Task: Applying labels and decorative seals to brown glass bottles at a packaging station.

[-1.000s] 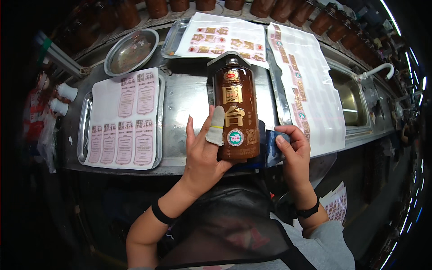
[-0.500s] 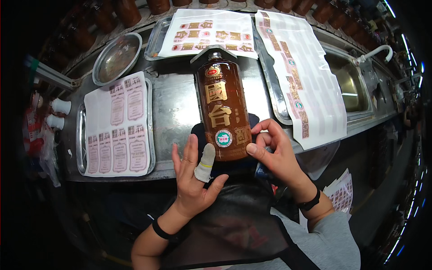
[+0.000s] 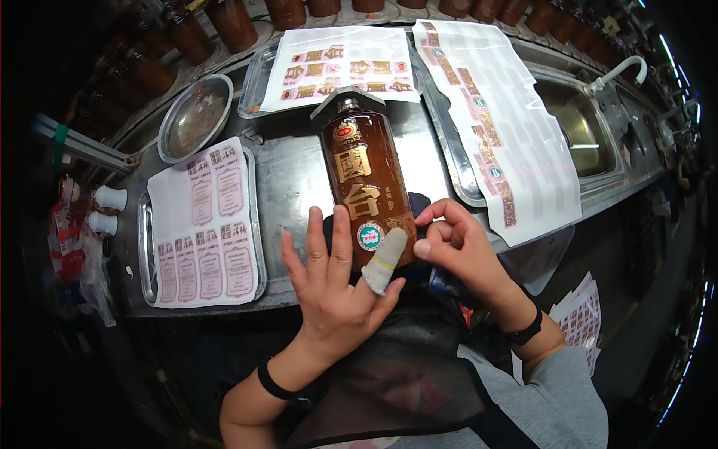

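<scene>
A brown glossy bottle [image 3: 372,157] with large gold characters lies with its neck away from me on a dark support [image 3: 420,202]. Low on its front are a round green-and-white sticker [image 3: 369,236] and a gold band label. My left hand [image 3: 333,314] is spread open over the bottle's base; its index finger, in a pale cloth finger cover [image 3: 386,260], lies on the front just right of the sticker. At the lower right edge, the thumb and curled index finger of my right hand [image 3: 467,258] grip the bottle's side. The label's end there is hidden.
Label sheets lie on metal trays: a left sheet [image 3: 202,232], a back sheet [image 3: 345,63] and a long right sheet [image 3: 501,135]. A bowl [image 3: 196,116] stands back left, a sink [image 3: 583,138] right. Brown bottles [image 3: 232,22] line the back; two white spools [image 3: 110,198] sit far left.
My left hand has moved right, bringing its covered index finger across the lower front of the bottle, beside the round sticker. The right hand stays at the bottle's edge. The view has shifted slightly.
</scene>
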The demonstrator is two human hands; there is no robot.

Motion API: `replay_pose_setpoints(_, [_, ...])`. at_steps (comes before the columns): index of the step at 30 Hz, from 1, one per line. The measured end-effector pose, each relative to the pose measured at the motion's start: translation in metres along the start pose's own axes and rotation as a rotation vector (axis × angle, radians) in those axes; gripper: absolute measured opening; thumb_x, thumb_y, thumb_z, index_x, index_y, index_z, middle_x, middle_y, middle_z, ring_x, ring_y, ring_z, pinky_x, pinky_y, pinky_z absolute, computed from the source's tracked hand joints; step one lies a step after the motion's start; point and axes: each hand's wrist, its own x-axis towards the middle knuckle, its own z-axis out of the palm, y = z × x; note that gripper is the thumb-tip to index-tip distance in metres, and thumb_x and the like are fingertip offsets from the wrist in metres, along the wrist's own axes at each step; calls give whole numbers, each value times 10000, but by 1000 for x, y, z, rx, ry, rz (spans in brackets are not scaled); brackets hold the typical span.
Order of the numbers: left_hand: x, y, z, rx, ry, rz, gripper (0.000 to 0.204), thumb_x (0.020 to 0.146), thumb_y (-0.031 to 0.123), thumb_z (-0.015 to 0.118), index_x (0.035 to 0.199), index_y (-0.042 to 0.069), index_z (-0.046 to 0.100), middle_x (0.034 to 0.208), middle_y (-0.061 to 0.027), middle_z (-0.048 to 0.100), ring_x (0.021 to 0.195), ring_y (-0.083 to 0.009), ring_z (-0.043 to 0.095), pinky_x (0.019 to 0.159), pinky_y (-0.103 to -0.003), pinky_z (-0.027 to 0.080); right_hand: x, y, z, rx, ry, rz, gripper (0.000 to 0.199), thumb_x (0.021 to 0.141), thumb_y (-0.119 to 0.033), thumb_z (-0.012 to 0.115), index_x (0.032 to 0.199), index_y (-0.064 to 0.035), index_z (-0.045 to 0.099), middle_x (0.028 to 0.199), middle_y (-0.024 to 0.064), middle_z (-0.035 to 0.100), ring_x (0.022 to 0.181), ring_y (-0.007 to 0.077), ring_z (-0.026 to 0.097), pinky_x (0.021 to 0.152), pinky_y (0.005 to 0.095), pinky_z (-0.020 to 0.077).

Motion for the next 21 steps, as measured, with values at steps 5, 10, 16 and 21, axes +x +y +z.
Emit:
replay_pose_setpoints(5, [12,8,1,-40,12,45,506,763,306,791,1248,199,692,1562,-275,293,1441,-513,228,1129,-662,20,7,-15,1,165,274,-14,197,856,-82,645,1032,-12,590,908,15,589,853,61,528,750,202,423])
replay_pose_setpoints(10, [21,5,6,-233,201,-105,832,697,257,829,1436,90,487,1518,-324,323,1409,-521,289,1114,-675,119,11,-21,22,-52,230,-279,259,846,-65,711,1053,-16,563,926,26,596,844,72,553,736,243,473])
replay_pose_setpoints(16, [28,-15,15,-133,49,-10,1003,675,278,867,1458,-49,333,1438,-240,451,1390,-405,387,1109,-674,169,1,-3,14,-56,350,-85,221,845,-67,721,1001,-9,577,868,22,620,782,54,562,674,230,478])
replay_pose_setpoints(21, [19,-35,24,-707,-25,-322,1249,629,326,928,1526,-52,146,1497,-260,365,1405,-370,374,1164,-431,285,-6,-1,-5,77,361,-119,142,872,-55,681,971,-11,588,823,12,619,795,43,564,714,199,458])
